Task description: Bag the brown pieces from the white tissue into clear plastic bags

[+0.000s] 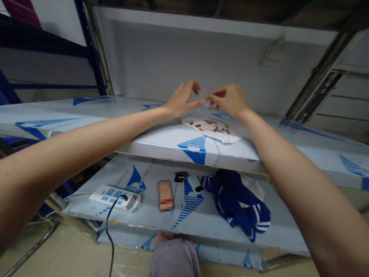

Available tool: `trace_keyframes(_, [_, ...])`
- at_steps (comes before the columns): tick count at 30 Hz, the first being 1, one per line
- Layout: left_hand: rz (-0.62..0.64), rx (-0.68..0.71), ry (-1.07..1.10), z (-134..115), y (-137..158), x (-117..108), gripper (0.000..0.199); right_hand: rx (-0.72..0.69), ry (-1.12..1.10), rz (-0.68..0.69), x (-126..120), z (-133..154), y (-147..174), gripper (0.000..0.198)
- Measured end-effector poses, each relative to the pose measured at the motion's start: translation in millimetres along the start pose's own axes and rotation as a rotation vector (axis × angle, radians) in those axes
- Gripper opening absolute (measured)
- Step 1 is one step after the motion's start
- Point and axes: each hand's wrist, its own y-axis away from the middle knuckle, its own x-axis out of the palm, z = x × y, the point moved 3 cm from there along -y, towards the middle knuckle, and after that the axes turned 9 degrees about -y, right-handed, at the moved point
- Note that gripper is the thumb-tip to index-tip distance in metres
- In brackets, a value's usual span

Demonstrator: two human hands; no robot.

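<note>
Above the upper shelf, a small clear plastic bag is between my two hands. My right hand pinches its right side with thumb and fingertips. My left hand is at its other side, thumb below and curled fingers above, gripping the clear plastic. What the bag contains, if anything, is too small to make out. Just below my hands lies a white paper sheet on the shelf. Several small brown and greenish capsule-like pieces are scattered over it.
The upper shelf has a printed protective film. On the lower shelf are a power strip with a black cable, a blurred-out phone-like object, a small black item, a pale device and blue clothing.
</note>
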Motion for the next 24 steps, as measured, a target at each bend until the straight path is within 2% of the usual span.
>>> trace_keyframes(3, [-0.044, 0.063, -0.067, -1.0, -3.2, 3.8, 0.065, -0.010, -0.061, -0.055, -0.5, -1.7, -2.5, 0.023])
trace_keyframes(6, [-0.042, 0.083, -0.106, -2.5, -4.9, 6.9, 0.074, -0.022, -0.119, -0.070, 1.4, -1.9, -3.6, 0.020])
trace_keyframes(11, [-0.047, 0.070, -0.148, -5.3, -3.6, 3.0, 0.074, -0.015, -0.243, -0.024, 7.4, -2.1, -4.1, 0.016])
trace_keyframes(18, [0.027, 0.020, -0.276, -24.5, 0.4, -8.4, 0.079, 0.014, -0.338, -0.032, 9.9, -0.8, -4.8, 0.014])
trace_keyframes(24, [-0.015, 0.010, -0.289, -26.3, 0.6, -15.5, 0.068, 0.068, -0.320, -0.003, 6.1, 6.9, -1.5, 0.017])
